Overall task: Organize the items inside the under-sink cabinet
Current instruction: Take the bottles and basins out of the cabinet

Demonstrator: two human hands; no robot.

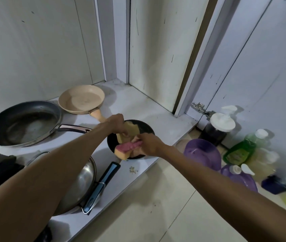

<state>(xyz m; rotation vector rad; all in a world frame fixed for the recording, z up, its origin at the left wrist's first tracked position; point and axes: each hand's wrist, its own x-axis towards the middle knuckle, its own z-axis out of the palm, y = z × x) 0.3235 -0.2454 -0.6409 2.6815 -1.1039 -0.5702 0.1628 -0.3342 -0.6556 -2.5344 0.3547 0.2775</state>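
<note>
A small black pan (145, 128) sits near the front edge of the cabinet floor (138, 102), and sponges lie inside it. My left hand (117, 123) grips a yellow sponge (130, 131) that stands on edge in the pan. My right hand (148, 144) pinches a pink-topped yellow sponge (125, 149) at the pan's front rim. Another pale sponge lies partly hidden under my right hand.
A large dark frying pan (22, 122) and a beige pan (82, 99) lie on the left of the cabinet floor. A steel pan with a blue handle (102, 184) sits under my left arm. On the floor tiles at right stand purple bowls (202, 153), a green soap bottle (240, 151), a dark white-lidded jar (217, 128) and spray bottles. The cabinet door (260, 58) stands open.
</note>
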